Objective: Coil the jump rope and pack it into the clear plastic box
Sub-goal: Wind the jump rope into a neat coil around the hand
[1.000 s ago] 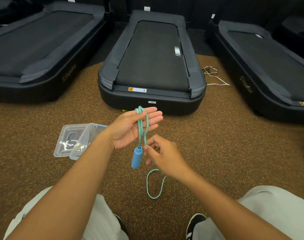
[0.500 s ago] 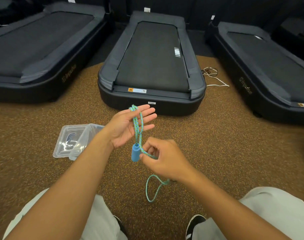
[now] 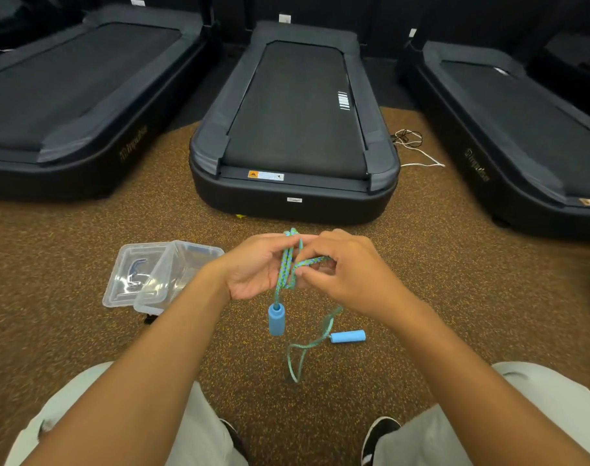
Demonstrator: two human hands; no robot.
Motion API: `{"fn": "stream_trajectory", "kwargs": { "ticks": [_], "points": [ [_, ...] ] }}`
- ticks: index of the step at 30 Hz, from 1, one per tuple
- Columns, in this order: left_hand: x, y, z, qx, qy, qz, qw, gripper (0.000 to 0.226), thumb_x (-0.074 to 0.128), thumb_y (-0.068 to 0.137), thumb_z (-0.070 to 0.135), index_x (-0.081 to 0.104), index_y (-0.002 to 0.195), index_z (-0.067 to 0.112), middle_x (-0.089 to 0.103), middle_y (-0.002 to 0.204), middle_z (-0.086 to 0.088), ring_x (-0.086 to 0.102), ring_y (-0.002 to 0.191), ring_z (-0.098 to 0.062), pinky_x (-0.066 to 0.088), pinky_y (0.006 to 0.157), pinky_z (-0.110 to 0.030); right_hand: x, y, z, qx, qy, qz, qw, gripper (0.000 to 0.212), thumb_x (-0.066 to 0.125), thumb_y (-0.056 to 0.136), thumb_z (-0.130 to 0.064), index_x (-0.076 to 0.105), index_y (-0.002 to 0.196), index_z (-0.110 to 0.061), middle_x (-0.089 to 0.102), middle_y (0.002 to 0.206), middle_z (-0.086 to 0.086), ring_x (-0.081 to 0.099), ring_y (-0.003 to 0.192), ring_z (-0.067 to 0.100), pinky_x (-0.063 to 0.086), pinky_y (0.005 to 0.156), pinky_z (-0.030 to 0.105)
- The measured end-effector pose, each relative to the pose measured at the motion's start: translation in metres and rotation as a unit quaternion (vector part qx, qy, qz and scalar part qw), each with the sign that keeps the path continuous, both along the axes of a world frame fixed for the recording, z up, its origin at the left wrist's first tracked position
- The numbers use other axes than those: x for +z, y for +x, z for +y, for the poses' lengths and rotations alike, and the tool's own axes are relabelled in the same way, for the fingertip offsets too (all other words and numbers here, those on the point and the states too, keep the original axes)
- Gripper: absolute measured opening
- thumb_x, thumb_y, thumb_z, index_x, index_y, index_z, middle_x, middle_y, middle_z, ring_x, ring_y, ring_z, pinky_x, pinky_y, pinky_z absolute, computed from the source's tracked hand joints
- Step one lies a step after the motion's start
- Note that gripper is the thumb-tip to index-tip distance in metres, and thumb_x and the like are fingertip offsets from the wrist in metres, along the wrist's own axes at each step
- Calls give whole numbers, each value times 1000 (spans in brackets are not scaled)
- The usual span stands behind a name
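Observation:
The teal and green braided jump rope [image 3: 285, 268] is looped over the fingers of my left hand [image 3: 257, 268], palm up. One blue foam handle [image 3: 276, 319] hangs below that hand. My right hand [image 3: 342, 273] pinches a strand of the rope and holds it across the loops, close against the left fingers. The rest of the rope trails down to the carpet, where the second blue handle [image 3: 348, 336] lies. The clear plastic box [image 3: 172, 276] stands open on the carpet to the left, its lid [image 3: 128, 275] beside it.
Three dark treadmills stand side by side ahead; the middle treadmill [image 3: 295, 136] ends just beyond my hands. A white cable [image 3: 418, 153] lies on the brown carpet [image 3: 455, 280] between the middle and right ones. My knees and shoes fill the bottom edge.
My right hand rose from below the hanging handle up to the left fingers, carrying a strand across the loops. The second handle has come into view on the carpet.

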State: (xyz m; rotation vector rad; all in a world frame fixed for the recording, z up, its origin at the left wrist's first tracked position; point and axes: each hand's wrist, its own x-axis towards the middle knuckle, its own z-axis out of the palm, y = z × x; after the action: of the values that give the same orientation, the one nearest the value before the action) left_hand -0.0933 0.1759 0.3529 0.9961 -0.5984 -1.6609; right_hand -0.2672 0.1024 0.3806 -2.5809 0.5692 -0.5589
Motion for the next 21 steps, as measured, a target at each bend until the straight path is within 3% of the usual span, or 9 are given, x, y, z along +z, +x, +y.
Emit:
{"fn": "stream_trajectory", "kwargs": {
  "ticks": [3, 5, 9, 13, 17, 21],
  "points": [
    [-1, -5, -1, -29, -1, 15, 999, 37, 43, 104, 23, 70, 115, 1, 73, 108, -20, 73, 90, -28, 59, 92, -52, 0, 0, -2, 3, -11, 5, 1000, 11, 80, 86, -30, 79, 97, -29, 60, 81, -17, 47, 81, 5, 34, 74, 10],
    [-1, -8, -1, -56, 1, 10, 998, 40, 42, 104, 26, 68, 117, -1, 71, 112, -25, 75, 92, -32, 60, 92, -50, 1, 0, -5, 2, 1, 6, 1000, 12, 81, 85, -29, 79, 97, -28, 62, 84, -15, 49, 83, 7, 36, 74, 14],
    [0, -9, -1, -95, -1, 0, 996, 48, 41, 103, 34, 64, 125, -2, 72, 100, -25, 76, 87, -30, 62, 88, -43, 1, 0, -8, 3, 16, 1, 1000, 13, 82, 84, -24, 78, 97, -25, 69, 87, -14, 52, 84, 7, 43, 76, 23],
    [0, -7, -1, -127, -21, 2, 992, 57, 37, 105, 43, 53, 139, 0, 69, 99, -19, 71, 71, -20, 64, 74, -36, 1, -5, -12, -27, 75, -4, 997, 17, 74, 89, -17, 74, 99, -30, 64, 89, -13, 55, 76, -4, 42, 70, 13],
    [-3, -7, -3, -155, -22, 18, 987, 58, 44, 100, 51, 59, 130, 3, 66, 114, -29, 57, 57, -14, 54, 57, -28, -5, -6, -16, -47, 97, -55, 993, 18, 73, 87, -12, 72, 94, -29, 71, 90, -11, 65, 83, 6, 52, 73, 26],
    [-7, -6, -2, -146, -20, -9, 989, 45, 53, 98, 39, 65, 118, 1, 71, 103, -18, 48, 50, -7, 47, 50, -21, -15, -7, -23, -61, 160, -94, 981, 15, 76, 89, -13, 72, 97, -25, 73, 91, -11, 68, 85, 7, 54, 78, 25]
  ]
}}
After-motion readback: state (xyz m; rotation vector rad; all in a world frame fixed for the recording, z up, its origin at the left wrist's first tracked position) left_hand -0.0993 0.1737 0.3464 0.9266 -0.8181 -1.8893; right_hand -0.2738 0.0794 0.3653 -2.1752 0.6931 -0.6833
